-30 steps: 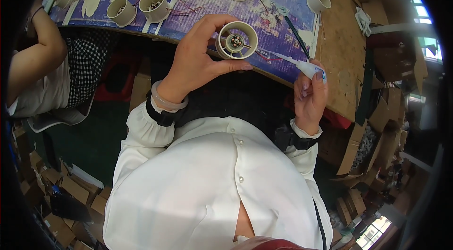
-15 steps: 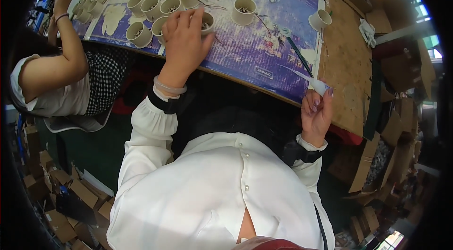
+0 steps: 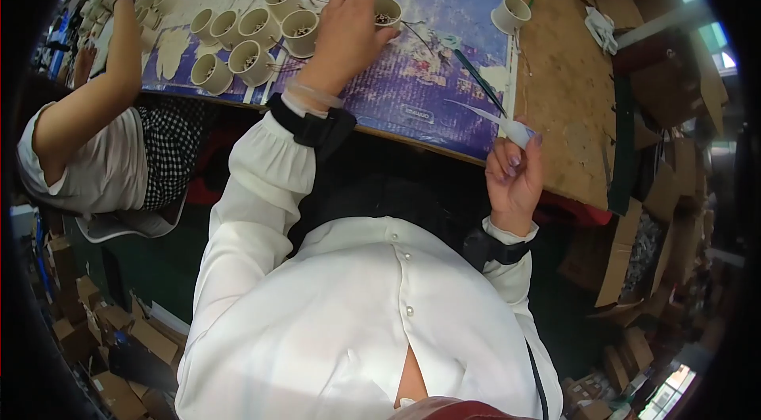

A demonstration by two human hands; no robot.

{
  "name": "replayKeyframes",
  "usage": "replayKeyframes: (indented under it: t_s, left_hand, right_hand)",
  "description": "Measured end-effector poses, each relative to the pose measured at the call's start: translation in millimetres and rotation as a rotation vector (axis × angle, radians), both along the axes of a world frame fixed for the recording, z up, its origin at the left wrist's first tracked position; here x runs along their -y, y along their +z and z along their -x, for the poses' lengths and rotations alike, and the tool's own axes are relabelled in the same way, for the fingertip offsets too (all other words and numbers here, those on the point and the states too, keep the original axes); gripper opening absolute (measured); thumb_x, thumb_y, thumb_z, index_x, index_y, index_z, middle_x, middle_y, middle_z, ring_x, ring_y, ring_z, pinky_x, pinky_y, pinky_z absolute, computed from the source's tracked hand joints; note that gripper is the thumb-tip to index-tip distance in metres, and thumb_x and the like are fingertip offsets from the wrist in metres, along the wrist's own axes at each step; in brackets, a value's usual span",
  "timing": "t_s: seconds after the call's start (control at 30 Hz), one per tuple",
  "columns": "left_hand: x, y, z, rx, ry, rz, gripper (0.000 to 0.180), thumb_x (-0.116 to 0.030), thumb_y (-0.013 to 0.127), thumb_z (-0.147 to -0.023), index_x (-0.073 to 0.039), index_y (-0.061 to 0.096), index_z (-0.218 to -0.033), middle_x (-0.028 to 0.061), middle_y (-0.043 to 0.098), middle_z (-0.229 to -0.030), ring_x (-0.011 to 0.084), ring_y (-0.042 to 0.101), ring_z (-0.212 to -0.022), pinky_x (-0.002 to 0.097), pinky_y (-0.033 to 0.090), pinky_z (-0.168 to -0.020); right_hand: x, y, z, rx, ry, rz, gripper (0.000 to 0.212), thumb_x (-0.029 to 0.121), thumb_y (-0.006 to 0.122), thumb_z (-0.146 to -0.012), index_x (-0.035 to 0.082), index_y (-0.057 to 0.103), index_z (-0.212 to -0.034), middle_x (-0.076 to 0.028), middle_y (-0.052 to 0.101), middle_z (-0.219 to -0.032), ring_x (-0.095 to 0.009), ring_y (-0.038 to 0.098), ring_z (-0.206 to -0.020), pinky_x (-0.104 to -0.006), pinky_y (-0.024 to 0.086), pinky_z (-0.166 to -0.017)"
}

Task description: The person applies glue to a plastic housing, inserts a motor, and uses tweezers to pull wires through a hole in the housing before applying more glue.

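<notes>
My left hand [image 3: 349, 35] has its fingers and thumb around the left side of a cream round cup [image 3: 388, 11] with small metal-looking bits inside and thin wires beside it. Part of that cup is hidden by the hand. Left of my wrist a group of similar cups stands close together, among them a filled cup [image 3: 300, 30] and a front cup [image 3: 250, 63]. In my right hand [image 3: 515, 174], over the table's front edge, is a small white bottle [image 3: 517, 133] with a long thin pointed nozzle aimed up and left.
A dark green pen-like stick [image 3: 479, 81] lies on the purple printed sheet [image 3: 412, 95]. Another cup [image 3: 510, 15] stands at the right, near crumpled white paper [image 3: 601, 30]. A co-worker's arm [image 3: 119, 55] reaches over more cups at the left. Open cardboard boxes [image 3: 634, 253] stand at the right.
My left hand has left the cup at the edge of the group and moved right to the lone cup. My right hand still holds the bottle. The view has shifted slightly.
</notes>
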State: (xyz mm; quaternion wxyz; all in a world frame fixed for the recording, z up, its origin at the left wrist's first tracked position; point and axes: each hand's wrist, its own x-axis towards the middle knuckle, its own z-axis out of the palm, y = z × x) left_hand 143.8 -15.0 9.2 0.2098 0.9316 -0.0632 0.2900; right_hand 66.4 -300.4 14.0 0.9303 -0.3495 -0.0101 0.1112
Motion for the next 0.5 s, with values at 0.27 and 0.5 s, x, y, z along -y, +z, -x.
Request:
replayKeyframes:
  t_s: [0.27,0.5]
  left_hand:
    - [18.4,26.8,72.3,-0.187,-0.469,0.767,0.07,-0.004,0.071,-0.073,-0.002,0.035,-0.133,0.0143,0.052,-0.123,0.0245,0.049,-0.12,0.0352,0.042,-0.099]
    - [19.0,29.8,96.3,-0.191,-0.537,0.964,0.072,0.004,0.067,-0.071,-0.003,0.032,-0.134,0.0124,0.048,-0.126,0.02,0.048,-0.119,0.0337,0.039,-0.103]
  right_hand:
    - [-9.3,2.6,-3.6,0.006,-0.008,-0.003,0.036,0.028,0.053,-0.096,0.0,0.052,-0.119,0.002,0.038,-0.063,-0.005,0.031,-0.054,-0.0185,0.026,-0.045]
    - [-20.7,4.8,-0.5,0.086,0.014,0.104,0.035,0.029,0.056,-0.094,0.003,0.051,-0.116,-0.001,0.046,-0.064,-0.005,0.036,-0.051,-0.0188,0.029,-0.044]
